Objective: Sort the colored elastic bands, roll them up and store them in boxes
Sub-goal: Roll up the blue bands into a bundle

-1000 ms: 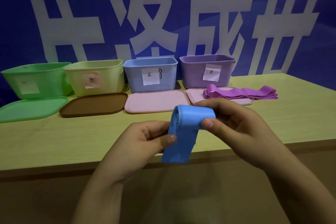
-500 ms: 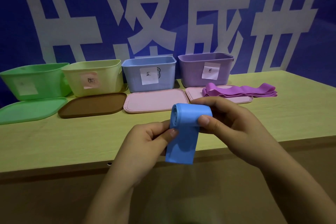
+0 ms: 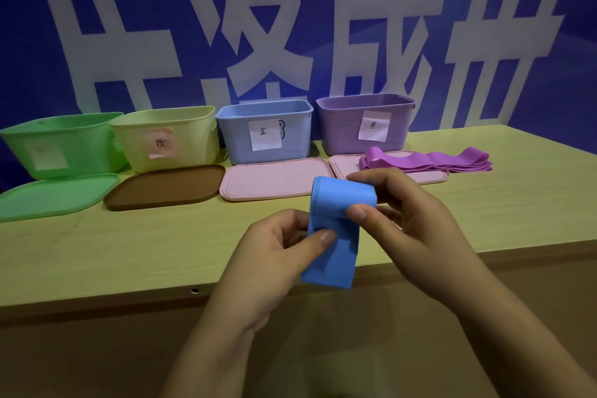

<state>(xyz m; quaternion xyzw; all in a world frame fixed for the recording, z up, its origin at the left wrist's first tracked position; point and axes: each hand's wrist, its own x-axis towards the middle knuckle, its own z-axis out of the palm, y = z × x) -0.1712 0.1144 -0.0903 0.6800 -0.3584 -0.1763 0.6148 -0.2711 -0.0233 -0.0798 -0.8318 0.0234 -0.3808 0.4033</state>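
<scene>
Both hands hold a blue elastic band [image 3: 336, 229] in the air above the table's near edge. Its top is wound into a roll and a short tail hangs down. My right hand [image 3: 407, 220] grips the roll, thumb on its front. My left hand [image 3: 277, 252] pinches the tail just below the roll. A pile of purple bands [image 3: 429, 162] lies partly on the right pink lid. Four open boxes stand in a row at the back: green [image 3: 64, 142], yellow [image 3: 168, 139], blue [image 3: 265, 132] and purple [image 3: 365, 123].
Lids lie flat in front of the boxes: green [image 3: 48, 197], brown [image 3: 164, 187], pink [image 3: 271, 179] and a second pink [image 3: 345, 165]. The wooden table [image 3: 129, 242] ends close to me. A blue banner with large white characters hangs behind.
The roll has grown slightly and the hanging tail has become shorter. Both hands stay in about the same place.
</scene>
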